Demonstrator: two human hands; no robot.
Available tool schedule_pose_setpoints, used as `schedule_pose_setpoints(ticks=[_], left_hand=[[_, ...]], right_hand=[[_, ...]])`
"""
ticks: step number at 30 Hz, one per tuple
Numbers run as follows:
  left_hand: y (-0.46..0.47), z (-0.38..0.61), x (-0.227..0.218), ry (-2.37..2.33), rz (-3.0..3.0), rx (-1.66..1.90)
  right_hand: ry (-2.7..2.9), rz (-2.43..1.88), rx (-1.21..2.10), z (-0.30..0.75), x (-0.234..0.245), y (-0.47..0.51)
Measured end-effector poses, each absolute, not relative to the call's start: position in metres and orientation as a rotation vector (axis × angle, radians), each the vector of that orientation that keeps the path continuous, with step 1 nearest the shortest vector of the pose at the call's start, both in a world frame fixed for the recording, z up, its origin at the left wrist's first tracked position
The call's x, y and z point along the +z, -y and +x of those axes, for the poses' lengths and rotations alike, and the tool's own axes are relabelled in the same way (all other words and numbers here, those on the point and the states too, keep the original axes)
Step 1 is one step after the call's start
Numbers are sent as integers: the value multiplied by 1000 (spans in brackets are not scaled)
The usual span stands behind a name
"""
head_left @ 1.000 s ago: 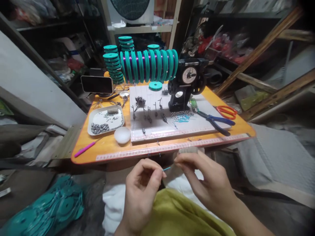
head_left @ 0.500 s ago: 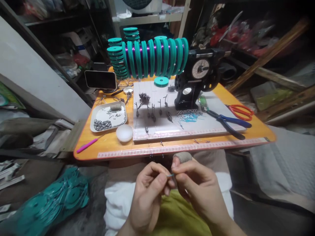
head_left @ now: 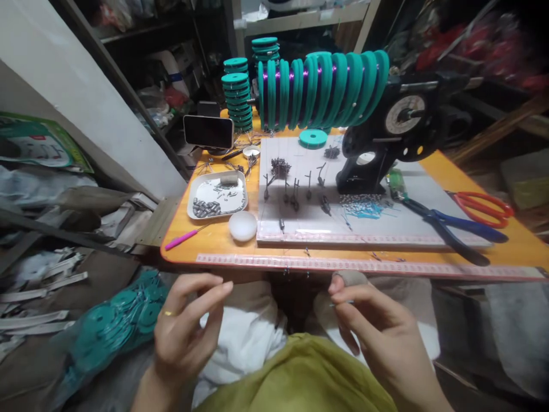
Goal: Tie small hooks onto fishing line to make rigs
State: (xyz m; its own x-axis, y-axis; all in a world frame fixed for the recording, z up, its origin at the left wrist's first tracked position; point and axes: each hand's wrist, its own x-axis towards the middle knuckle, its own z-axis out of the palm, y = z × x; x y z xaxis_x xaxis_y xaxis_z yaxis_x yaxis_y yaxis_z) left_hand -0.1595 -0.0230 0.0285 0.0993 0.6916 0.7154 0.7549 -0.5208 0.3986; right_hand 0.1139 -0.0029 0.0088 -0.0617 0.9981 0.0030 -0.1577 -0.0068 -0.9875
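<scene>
Pinching blue piece (head_left: 350, 301) between thumb and finger of right hand (head_left: 390, 332), just short of table (head_left: 234, 253). Holding left hand (head_left: 184, 320) loosely bent at 9 o'clock; can't tell if gripping anything fine. Looks part-way: showing dark parts (head_left: 294, 203) on board (head_left: 300, 225) at 11, but many blue bits (head_left: 364, 209) loose at 12, grey cylinders (head_left: 206, 208) unused in tray (head_left: 231, 199) at 10.

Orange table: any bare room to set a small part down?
Small patch front-left of the table, between pink-handled tool, white bowl and measuring tape; another on the grey board, behind the pliers, right of the green item. Crowded: mid-board, with black pieces and blue bits.
</scene>
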Motion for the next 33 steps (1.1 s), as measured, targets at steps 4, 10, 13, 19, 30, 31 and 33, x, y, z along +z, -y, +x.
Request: schedule_pose_setpoints(ticks=[4, 10, 13, 19, 30, 31, 33], left_hand=[[-18, -192, 25, 1776, -2047, -1081], [-69, -214, 32, 2175, -2036, -725], [-68, -219, 33, 2197, -2056, -738], [-10, -154, 52, 2263, -2038, -1419], [27, -52, 40, 1865, -2760, -1957], [27, -53, 40, 1846, -2774, -1935], [27, -55, 41, 1791, -2792, -1916]], right_hand=[[1211, -1048, 1258, 107, 9, 1], [1207, -1042, 1230, 106, 10, 3], [1104, -988, 1333, 105, 12, 4], [767, -811, 1638, 86, 18, 3], [579, -798, 1750, 88, 30, 5], [584, -811, 1739, 89, 30, 6], [613, -829, 1718, 92, 30, 5]])
